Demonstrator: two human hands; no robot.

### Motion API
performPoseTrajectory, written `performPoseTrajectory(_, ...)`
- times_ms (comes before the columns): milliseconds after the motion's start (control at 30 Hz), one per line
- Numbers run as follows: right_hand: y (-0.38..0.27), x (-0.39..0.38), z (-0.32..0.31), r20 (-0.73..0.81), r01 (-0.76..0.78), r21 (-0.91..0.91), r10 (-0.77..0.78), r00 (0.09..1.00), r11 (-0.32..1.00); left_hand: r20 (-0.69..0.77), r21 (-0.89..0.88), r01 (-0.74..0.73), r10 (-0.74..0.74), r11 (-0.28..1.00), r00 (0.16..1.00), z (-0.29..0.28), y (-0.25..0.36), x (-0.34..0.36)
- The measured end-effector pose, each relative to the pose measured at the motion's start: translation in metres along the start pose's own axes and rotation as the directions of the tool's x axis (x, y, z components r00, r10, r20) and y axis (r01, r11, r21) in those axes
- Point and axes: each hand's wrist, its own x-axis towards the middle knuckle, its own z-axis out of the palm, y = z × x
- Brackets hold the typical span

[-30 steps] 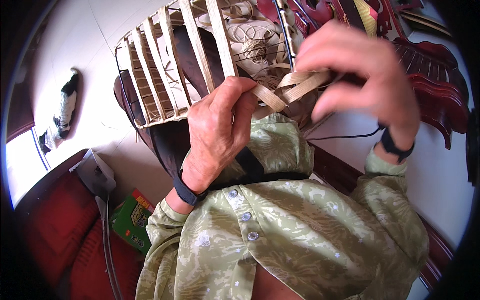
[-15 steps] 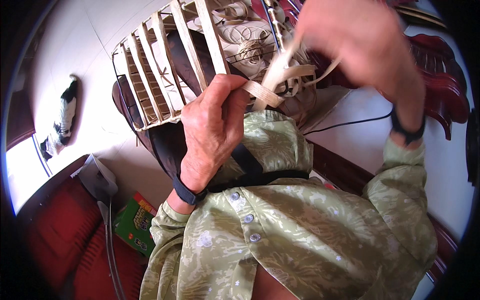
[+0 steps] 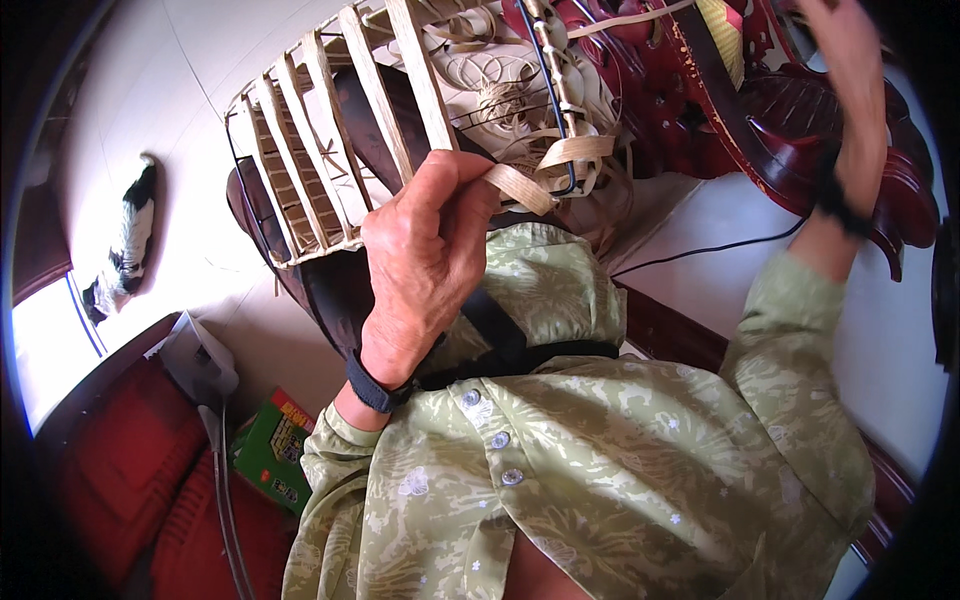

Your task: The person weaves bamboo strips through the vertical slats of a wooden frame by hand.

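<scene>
My left hand [image 3: 425, 235] is closed, with thumb and forefinger pinching a flat pale woven strip [image 3: 525, 188]. The strip bends in a loop beside the lower corner of a dark metal rod [image 3: 556, 110]. That rod looks like part of a basket-like frame, whose pale slats [image 3: 422, 80] rest over my lap, left of the hand. Far up at the right edge is my right hand [image 3: 845, 45], smeared by motion and with its fingers partly cut off. A taut strip [image 3: 630, 20] runs up toward its side; whether the hand holds it is unclear.
Coiled pale strips [image 3: 500, 95] lie behind the frame. Carved dark red wooden furniture [image 3: 720, 110] stands at the upper right, with a black cord [image 3: 710, 250] below it. A black and white animal [image 3: 130, 235] lies on the floor at left. Near a red seat is a green box [image 3: 272, 450].
My right hand has swung up and right, away from the frame. The strip beside it has drawn out into a taut line. My left hand has barely moved and keeps its pinch.
</scene>
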Motion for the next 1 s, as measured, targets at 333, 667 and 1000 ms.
performPoseTrajectory(333,-0.139,-0.169,0.052,0.81,-0.828,0.322,0.319,0.492,0.459,0.044,0.005,0.06,-0.06,0.998,0.997,-0.002,0.003,-0.003)
performPoseTrajectory(667,-0.179,-0.165,0.09,0.177,-0.446,0.254,0.412,0.894,0.858,0.21,-0.19,0.31,-0.269,0.932,0.94,-0.015,0.015,0.013)
performPoseTrajectory(1000,-0.158,-0.128,0.073,0.663,-0.791,0.61,0.511,0.547,0.055,0.201,-0.018,0.128,-0.122,0.992,0.972,-0.01,0.011,0.013)
